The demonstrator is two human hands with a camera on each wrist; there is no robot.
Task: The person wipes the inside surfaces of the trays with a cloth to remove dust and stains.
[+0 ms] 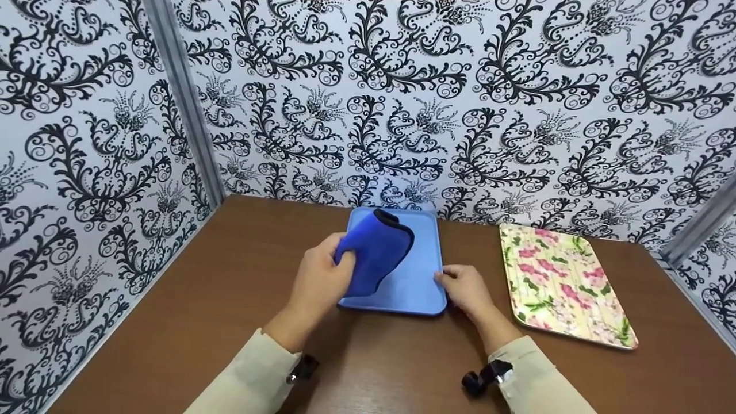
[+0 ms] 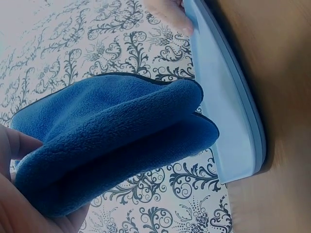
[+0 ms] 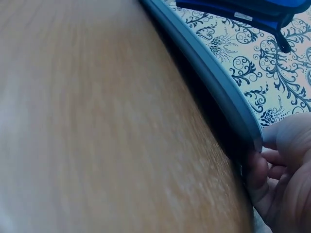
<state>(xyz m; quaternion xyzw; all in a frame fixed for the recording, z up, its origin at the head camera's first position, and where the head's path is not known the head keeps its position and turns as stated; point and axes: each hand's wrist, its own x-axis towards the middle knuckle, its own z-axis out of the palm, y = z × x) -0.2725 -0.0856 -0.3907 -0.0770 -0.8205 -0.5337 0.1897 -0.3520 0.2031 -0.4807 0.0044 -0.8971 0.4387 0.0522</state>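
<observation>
A folded blue cloth (image 1: 376,253) with dark edging is gripped in my left hand (image 1: 323,275), thumb on the near face. In the left wrist view the fuzzy cloth (image 2: 112,131) hangs folded over, its layers parted. Behind and below it lies a light blue tray (image 1: 420,282) with a raised rim, partly hidden by the cloth. My right hand (image 1: 464,287) pinches the tray's right rim between thumb and fingers. In the right wrist view fingers (image 3: 260,170) curl under the tray's edge (image 3: 214,73), with a dark gap beneath it.
On the right of the brown table (image 1: 259,276) lies a floral tray (image 1: 560,282) with pink flowers and green leaves. A patterned black-and-white wall (image 1: 397,115) rises behind the table, with another along the left side. Straps with small dark devices (image 1: 486,376) sit on both wrists.
</observation>
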